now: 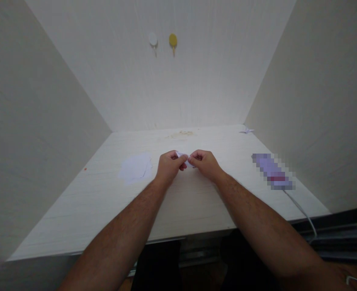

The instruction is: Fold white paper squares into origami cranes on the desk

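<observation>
Just above the middle of the table, a small piece of folded white paper [181,154] is pinched between both of my hands. My left hand [170,165] grips its left side, thumb on top and fingers curled beneath. From the right, my right hand [206,162] pinches the paper with thumb and forefinger. The two thumb tips nearly meet over it. Much of the paper is hidden behind the fingers, so its full shape cannot be made out. Left of my left hand lies a loose stack of white paper sheets [135,167].
A blurred-out device [271,171] lies at the right, with a white cable [301,210] running over the front edge. A small folded paper piece [246,130] sits in the far right corner. Walls enclose the table [99,202]; white [153,39] and yellow [172,40] hooks hang behind.
</observation>
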The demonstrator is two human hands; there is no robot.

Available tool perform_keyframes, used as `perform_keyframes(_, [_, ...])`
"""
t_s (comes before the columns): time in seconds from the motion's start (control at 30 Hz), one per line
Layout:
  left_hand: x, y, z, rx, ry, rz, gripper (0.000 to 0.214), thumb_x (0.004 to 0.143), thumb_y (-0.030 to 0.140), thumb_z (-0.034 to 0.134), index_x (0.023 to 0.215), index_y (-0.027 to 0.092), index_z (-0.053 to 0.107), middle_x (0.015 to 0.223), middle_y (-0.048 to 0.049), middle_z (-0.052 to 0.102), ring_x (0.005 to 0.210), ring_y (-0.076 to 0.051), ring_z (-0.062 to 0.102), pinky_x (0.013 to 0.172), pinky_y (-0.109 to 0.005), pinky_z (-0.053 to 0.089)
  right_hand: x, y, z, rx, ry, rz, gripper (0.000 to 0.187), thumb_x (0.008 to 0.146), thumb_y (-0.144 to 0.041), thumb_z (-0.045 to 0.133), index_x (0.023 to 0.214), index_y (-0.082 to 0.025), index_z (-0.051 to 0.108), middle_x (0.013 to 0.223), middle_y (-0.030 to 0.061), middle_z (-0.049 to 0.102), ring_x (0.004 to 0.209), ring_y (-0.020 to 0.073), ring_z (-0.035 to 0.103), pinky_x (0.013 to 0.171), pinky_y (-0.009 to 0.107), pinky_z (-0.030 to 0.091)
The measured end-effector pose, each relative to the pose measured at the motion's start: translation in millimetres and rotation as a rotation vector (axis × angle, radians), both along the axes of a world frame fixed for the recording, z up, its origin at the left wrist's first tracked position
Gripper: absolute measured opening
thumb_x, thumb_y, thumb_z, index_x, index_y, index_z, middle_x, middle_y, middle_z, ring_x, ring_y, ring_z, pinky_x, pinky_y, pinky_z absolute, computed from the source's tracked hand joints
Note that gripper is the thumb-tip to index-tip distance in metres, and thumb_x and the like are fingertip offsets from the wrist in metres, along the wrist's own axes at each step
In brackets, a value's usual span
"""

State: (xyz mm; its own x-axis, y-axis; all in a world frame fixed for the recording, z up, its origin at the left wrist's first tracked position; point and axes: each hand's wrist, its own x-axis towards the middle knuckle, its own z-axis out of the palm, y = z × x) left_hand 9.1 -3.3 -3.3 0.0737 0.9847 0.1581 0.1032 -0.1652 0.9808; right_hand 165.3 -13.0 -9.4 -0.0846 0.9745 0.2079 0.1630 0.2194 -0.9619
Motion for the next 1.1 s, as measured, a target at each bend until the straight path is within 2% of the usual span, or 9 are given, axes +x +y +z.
perform_keyframes(0.23, [6.3, -2.7, 0.3, -0.065, -0.099, 0.074, 0.025, 0.069, 0.032, 0.072, 0.057, 0.017, 0.055, 0.045, 0.0041, 0.049, 0.040, -0.007, 0.039, 0.041, -0.022, 0.027, -6.5, 1.8, -1.8, 0.037, -0.078, -0.009, 0.018, 0.077, -0.036, 0.060, 0.074, -0.018, 0.058, 0.062, -0.0023, 0.058, 0.057, 0.0117, 0.051, 0.056, 0.026, 0.040])
perform_keyframes(0.47, [8.5, -5.5, 1.4, -0.022, -0.126, 0.127, 0.029, 0.069, 0.033, 0.071, 0.055, 0.017, 0.052, 0.044, 0.0050, 0.044, 0.042, -0.007, 0.037, 0.043, -0.022, 0.027, -9.9, -0.6, 0.2, 0.058, 0.005, -0.020, 0.018, 0.074, -0.035, 0.064, 0.069, -0.018, 0.059, 0.059, -0.0040, 0.054, 0.055, 0.0100, 0.046, 0.054, 0.024, 0.035])
perform_keyframes(0.53, [7.8, -5.5, 3.5, -0.029, -0.142, 0.090, 0.027, 0.070, 0.035, 0.071, 0.059, 0.017, 0.054, 0.047, 0.0047, 0.046, 0.043, -0.007, 0.039, 0.043, -0.022, 0.029, -10.6, -0.8, 0.8, 0.053, 0.053, -0.047, 0.019, 0.072, -0.035, 0.066, 0.068, -0.018, 0.059, 0.059, -0.0037, 0.055, 0.055, 0.0099, 0.046, 0.054, 0.025, 0.036])
perform_keyframes(0.67, [6.3, -3.8, 6.5, -0.098, -0.269, -0.022, 0.028, 0.065, 0.036, 0.075, 0.082, 0.017, 0.063, 0.067, 0.0013, 0.060, 0.057, -0.010, 0.052, 0.049, -0.021, 0.039, -10.2, -0.1, 1.2, 0.057, 0.163, -0.141, 0.020, 0.069, -0.036, 0.068, 0.066, -0.018, 0.059, 0.059, -0.0035, 0.056, 0.054, 0.0099, 0.047, 0.054, 0.025, 0.037])
perform_keyframes(0.83, [3.0, 2.7, -1.7, -0.088, -0.247, -0.080, 0.024, 0.064, 0.032, 0.076, 0.066, 0.016, 0.058, 0.056, 0.0026, 0.054, 0.051, -0.008, 0.047, 0.051, -0.022, 0.036, -8.9, 0.3, 0.8, 0.067, 0.122, -0.118, 0.020, 0.069, -0.036, 0.069, 0.068, -0.018, 0.061, 0.060, -0.0026, 0.058, 0.055, 0.0105, 0.050, 0.054, 0.025, 0.040])
perform_keyframes(0.97, [-1.1, 6.9, -8.0, -0.045, -0.147, -0.112, 0.023, 0.069, 0.033, 0.073, 0.065, 0.016, 0.057, 0.052, 0.0030, 0.053, 0.048, -0.008, 0.044, 0.050, -0.021, 0.031, -7.9, -2.0, 3.2, 0.007, 0.161, -0.094, 0.020, 0.067, -0.035, 0.071, 0.070, -0.018, 0.060, 0.060, -0.0020, 0.060, 0.053, 0.0110, 0.054, 0.053, 0.025, 0.044])
perform_keyframes(1.1, [-3.9, 7.1, -6.0, -0.032, -0.073, -0.160, 0.022, 0.070, 0.033, 0.071, 0.064, 0.016, 0.057, 0.052, 0.0028, 0.053, 0.048, -0.008, 0.044, 0.050, -0.022, 0.032, -4.2, -3.9, 5.9, -0.050, 0.175, -0.037, 0.019, 0.068, -0.035, 0.069, 0.068, -0.018, 0.059, 0.058, -0.0028, 0.059, 0.049, 0.0102, 0.054, 0.050, 0.025, 0.045])
